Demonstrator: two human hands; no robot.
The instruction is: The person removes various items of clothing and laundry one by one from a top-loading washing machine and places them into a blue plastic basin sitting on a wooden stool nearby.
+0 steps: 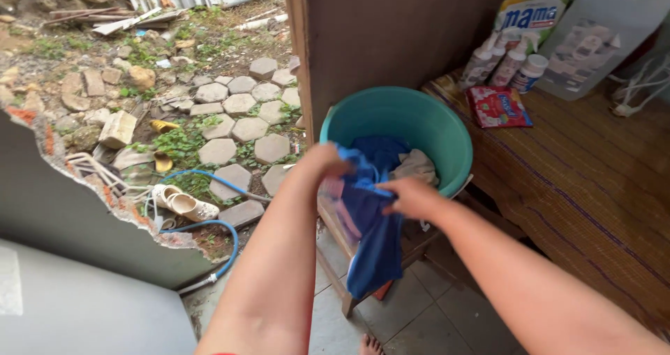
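A tiled floor (426,313) runs beside a woven mat (586,174), with a wooden wall panel (391,34) behind a round teal plastic basin (447,128) and, to the basin's left, a yard of hexagonal paving stones (241,128), weeds, pale sandals (183,203) and a blue hose (223,240). The basin sits on a low wooden stool (349,250) and holds crumpled blue and grey laundry, while right of it on the mat lie a red sachet pack (498,106) and small white bottles (506,63). Over the basin's near rim, the left hand (322,161) and right hand (413,196) both pinch a soft blue garment (373,236), fingers closed on its upper edge, and it hangs down in front of the stool.
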